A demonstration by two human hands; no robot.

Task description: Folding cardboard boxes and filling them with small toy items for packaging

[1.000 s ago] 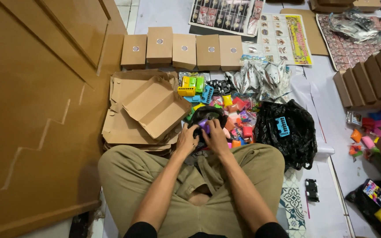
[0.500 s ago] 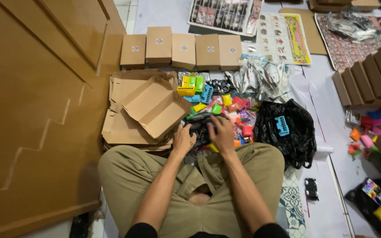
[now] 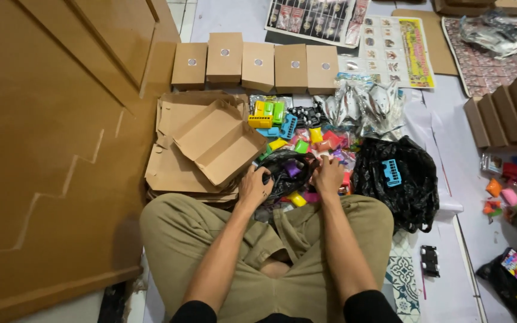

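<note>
Both hands hold a small black plastic bag open on the floor, just beyond the person's crossed legs.

We see the left hand [image 3: 254,185] and right hand [image 3: 329,176] with fingers closed on opposite edges of the black bag [image 3: 287,173], a purple piece visible inside. We judge the film thin, light, limp and slippery, best pinched at the rim. It sits amid a heap of small coloured toys [image 3: 306,140], beside flattened cardboard boxes [image 3: 207,143], on a cluttered, paper-covered floor [image 3: 444,161].

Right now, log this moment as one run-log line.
left hand: grips black bag edge | right hand: on bag's other side | inside: purple piece | beside: open cardboard box
</note>
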